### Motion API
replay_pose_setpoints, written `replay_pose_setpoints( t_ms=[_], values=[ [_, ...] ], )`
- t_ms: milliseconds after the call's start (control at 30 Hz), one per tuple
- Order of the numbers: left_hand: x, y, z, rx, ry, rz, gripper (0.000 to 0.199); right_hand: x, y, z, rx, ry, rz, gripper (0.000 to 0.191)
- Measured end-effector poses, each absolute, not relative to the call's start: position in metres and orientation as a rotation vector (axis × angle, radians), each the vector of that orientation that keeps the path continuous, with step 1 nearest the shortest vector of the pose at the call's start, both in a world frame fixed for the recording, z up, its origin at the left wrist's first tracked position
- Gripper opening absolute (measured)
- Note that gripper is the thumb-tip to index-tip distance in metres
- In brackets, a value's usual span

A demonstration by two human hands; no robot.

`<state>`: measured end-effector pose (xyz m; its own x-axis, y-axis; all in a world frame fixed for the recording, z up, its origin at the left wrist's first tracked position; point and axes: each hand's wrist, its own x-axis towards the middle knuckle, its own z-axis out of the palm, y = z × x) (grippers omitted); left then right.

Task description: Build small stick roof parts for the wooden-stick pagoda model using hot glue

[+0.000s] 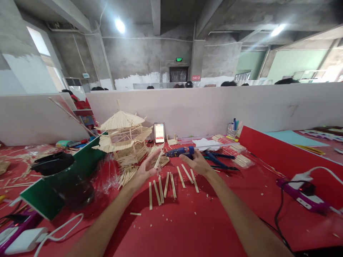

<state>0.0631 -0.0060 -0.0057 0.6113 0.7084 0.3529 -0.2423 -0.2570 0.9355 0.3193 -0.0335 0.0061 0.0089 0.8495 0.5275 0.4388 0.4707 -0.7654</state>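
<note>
My left hand (148,166) pinches a short pale wooden stick (158,159), held up at a slant over the table. In my right hand (197,162) is a blue hot glue gun (180,152), its nozzle pointing left at the stick. The nozzle tip is close to the stick; I cannot tell whether they touch. Several loose wooden sticks (150,196) lie in a rough row on the red table below both hands. Behind my left hand stands a tiered pagoda model (122,137) built from such sticks. A smaller stick piece (164,162) sits partly hidden behind my left fingers.
Blue-handled pliers (218,159) lie right of the glue gun. A lit phone (159,132) leans on the white partition (198,107). A dark lidded jug (66,182) stands at left by a green board (40,200). Power strips (302,196) with cables lie at both sides.
</note>
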Motion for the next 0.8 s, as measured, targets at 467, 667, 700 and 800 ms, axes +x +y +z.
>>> replay_pose_setpoints(
  t_ms=[467, 667, 700, 800],
  values=[
    [0.065, -0.008, -0.002, 1.615, 0.474, 0.996, 0.090, 0.316, -0.035, 0.003, -1.069, -1.614, 0.514, 0.038],
    [0.065, -0.005, -0.005, 1.610, 0.490, 1.015, 0.093, 0.311, -0.043, 0.010, -1.002, -1.650, 0.736, 0.044],
    [0.065, -0.004, -0.006, 1.614, 0.495, 1.028, 0.092, 0.311, -0.044, 0.011, -0.999, -1.654, 0.749, 0.044],
    [0.065, -0.003, -0.007, 1.619, 0.492, 1.026, 0.094, 0.312, -0.043, 0.011, -1.018, -1.644, 0.652, 0.042]
  ],
)
